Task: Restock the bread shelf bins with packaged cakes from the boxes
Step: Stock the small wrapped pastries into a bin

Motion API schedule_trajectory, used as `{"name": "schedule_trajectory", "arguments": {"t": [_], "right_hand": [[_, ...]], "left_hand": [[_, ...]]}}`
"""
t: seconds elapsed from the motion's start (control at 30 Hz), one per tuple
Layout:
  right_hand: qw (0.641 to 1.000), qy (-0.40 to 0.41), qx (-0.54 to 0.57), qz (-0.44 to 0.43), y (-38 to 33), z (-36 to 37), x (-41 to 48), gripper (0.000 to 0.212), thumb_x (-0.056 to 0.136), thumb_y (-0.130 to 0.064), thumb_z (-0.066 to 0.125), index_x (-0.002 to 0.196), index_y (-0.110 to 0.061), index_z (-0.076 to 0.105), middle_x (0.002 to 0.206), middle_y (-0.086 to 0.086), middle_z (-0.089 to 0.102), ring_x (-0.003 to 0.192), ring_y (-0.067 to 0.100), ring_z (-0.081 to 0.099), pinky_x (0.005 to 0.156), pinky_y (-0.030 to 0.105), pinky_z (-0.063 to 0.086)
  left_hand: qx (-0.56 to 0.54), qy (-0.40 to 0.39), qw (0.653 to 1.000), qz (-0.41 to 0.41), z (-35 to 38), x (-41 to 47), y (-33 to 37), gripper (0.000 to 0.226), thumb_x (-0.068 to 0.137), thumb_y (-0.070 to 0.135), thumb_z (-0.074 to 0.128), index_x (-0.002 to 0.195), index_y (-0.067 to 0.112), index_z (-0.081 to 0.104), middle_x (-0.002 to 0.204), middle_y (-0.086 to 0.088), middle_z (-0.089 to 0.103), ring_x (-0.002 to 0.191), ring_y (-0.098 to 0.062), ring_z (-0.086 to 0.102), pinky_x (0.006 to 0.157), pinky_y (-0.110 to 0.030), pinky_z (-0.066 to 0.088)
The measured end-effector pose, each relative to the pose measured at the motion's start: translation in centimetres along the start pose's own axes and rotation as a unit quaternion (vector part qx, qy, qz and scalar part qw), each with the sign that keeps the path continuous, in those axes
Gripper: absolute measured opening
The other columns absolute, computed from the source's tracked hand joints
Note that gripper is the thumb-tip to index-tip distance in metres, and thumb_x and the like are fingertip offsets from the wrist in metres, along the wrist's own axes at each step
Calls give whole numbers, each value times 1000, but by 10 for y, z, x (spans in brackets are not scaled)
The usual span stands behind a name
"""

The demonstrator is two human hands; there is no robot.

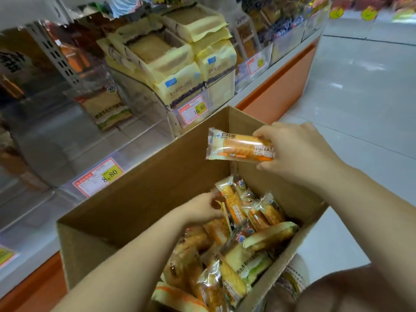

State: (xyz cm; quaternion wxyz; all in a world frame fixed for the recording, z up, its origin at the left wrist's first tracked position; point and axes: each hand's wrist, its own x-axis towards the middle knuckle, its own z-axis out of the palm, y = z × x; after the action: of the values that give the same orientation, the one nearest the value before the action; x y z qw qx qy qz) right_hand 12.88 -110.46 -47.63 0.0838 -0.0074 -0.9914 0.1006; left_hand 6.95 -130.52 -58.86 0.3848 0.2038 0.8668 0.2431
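Open cardboard box close against the front of the shelf, its far wall upright in front of the clear bins. Free room above the box mouth and off to the right, over pale floor. Left bin nearly bare, with one bread pack leaning inside and an 8.80 price tag on the front. Neighbouring bin heaped with yellow packs above its rim, tagged 10.80.

Packaged cake: long loaf shape in a clear wrapper with pale crimped ends, an orange-brown band along the middle and lettering near the gripped end. Held roughly level in the air over the box's far corner, clear of the cardboard, below and in front of the heaped bin. More wrapped cakes piled loosely inside the box, some on end, some flat.

Right hand reaching in from the right, back upward, fingers over the top and thumb underneath, clamped round the cake's right end. Left hand low inside the box, fingers curled at the top end of an upright pack; cannot tell whether gripping it or only touching.
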Motion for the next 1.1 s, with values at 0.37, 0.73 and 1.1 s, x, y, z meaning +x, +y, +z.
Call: {"name": "schedule_trajectory", "arguments": {"t": [0.37, 0.73, 1.1], "right_hand": [[999, -15, 7, 33, 22, 7, 3, 59, 71, -40, 77, 126, -32, 56, 117, -4, 60, 111, 21, 52, 95, 39, 34], [998, -15, 45, 35, 27, 10, 4, 58, 72, -39, 77, 126, -32, 56, 118, -4, 60, 109, 19, 50, 87, 35, 40], [998, -21, 58, 32, 24, 10, 4, 56, 72, -38, 77, 124, -31, 57, 115, -4, 61, 106, 19, 50, 88, 36, 40]], "left_hand": [[262, -68, 962, 45, 104, 37, 12, 64, 89, 35, 64, 142, 14, 34, 140, -12, 46, 121, -31, 50, 91, -40, 48], [44, -122, 992, -11, 119, 46, 12, 59, 94, 22, 54, 147, 9, 30, 140, -11, 48, 125, -25, 48, 103, -32, 40], [-199, -231, 951, -52, 102, 35, 16, 41, 94, 25, 52, 132, 12, 43, 103, -2, 53, 77, -10, 56, 68, -24, 45]]}}
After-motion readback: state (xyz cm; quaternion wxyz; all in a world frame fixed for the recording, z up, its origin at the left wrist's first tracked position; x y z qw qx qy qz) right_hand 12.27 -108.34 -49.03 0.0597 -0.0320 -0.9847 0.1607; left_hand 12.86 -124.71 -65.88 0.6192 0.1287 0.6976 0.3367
